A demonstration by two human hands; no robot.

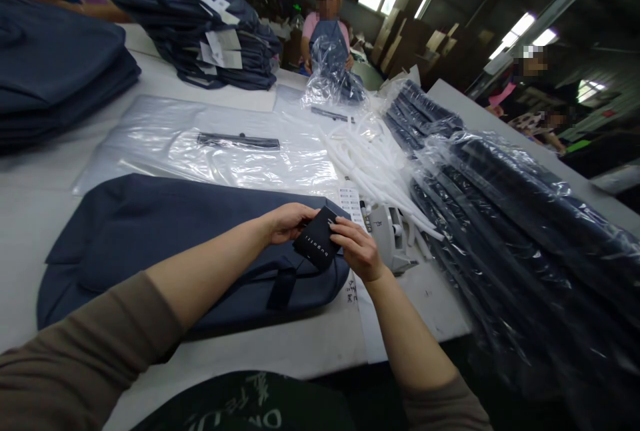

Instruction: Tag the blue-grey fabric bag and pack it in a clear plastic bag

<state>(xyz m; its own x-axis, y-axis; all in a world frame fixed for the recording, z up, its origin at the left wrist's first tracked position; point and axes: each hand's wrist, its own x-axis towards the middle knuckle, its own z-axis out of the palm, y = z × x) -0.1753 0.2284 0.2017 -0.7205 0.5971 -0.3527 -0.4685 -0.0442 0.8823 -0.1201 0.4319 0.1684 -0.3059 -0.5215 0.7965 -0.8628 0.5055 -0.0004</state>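
At the far left edge of the white table (30,218), a stack of dark blue folded bags (55,71) is seen. Further along the back of the table, a second pile of blue bags with paper tags (200,24) is stacked. In front of that pile, clear plastic sleeves (210,144) are spread flat, and a black strip (239,141) is seen lying within them.

Nearer the person, a dark blue fabric bag (165,238) is laid flat on the table, its black handle strap (283,288) pointing towards the table's near edge. Over the right end of this bag a small black card with white lettering (317,244) is held tilted. The card is gripped at its left corner by the left hand (285,221), whose fingers are closed on it, and its right edge is pinched by the right hand (357,248); both hands are thus clamped on the card, close together.

Just beyond the hands, a white printed label strip (353,201) and a grey tagging tool (387,234) are seen on the table, with a bundle of white plastic tubes (375,164) behind them. At the right, long dark items wrapped in clear plastic (505,218) are piled in a row. At the far end of the table, a person in a pink top (327,24) is seen holding a bag in plastic.
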